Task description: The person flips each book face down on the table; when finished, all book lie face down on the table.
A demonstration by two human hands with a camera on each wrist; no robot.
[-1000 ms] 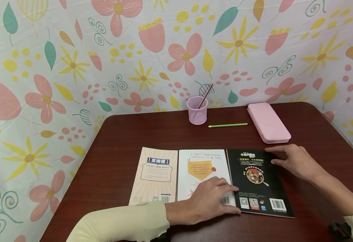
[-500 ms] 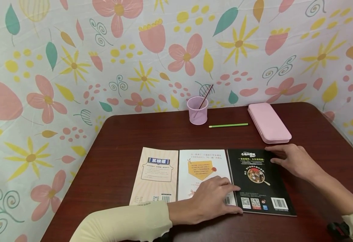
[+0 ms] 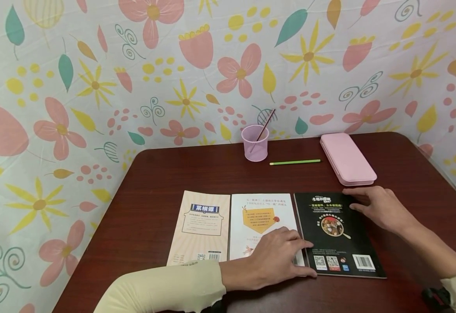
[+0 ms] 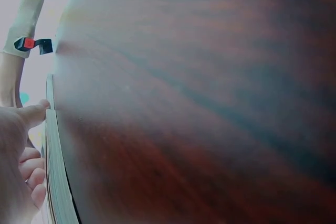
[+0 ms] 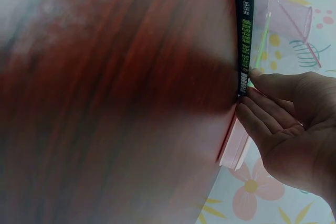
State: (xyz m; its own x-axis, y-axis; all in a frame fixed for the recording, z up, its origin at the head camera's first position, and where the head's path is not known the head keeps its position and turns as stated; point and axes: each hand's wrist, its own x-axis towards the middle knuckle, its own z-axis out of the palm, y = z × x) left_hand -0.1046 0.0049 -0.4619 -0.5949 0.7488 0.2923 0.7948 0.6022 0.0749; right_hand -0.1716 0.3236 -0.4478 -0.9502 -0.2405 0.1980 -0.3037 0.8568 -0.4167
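Three books lie side by side on the dark wooden table [image 3: 165, 174]: a beige book [image 3: 202, 226], a white book [image 3: 261, 215] and a black book [image 3: 335, 234]. My left hand [image 3: 275, 256] rests flat on the white book's lower right corner, its fingertips reaching the black book's left edge. My right hand [image 3: 380, 208] touches the black book's upper right corner with straight fingers. The right wrist view shows those fingers [image 5: 262, 114] against the black book's edge [image 5: 245, 30]. In the left wrist view, my left hand [image 4: 21, 156] lies by a book's page edge [image 4: 58, 182].
A pink cup [image 3: 255, 145] holding a thin stick [image 3: 266, 124] stands at the back of the table. A green pencil [image 3: 294, 162] lies beside it, and a pink case [image 3: 347, 158] sits behind my right hand. A floral cloth wall [image 3: 95, 87] surrounds the table.
The black book has slid slightly to the right, its near end most, opening a thin gap from the white book. Both hands stay almost where they were.
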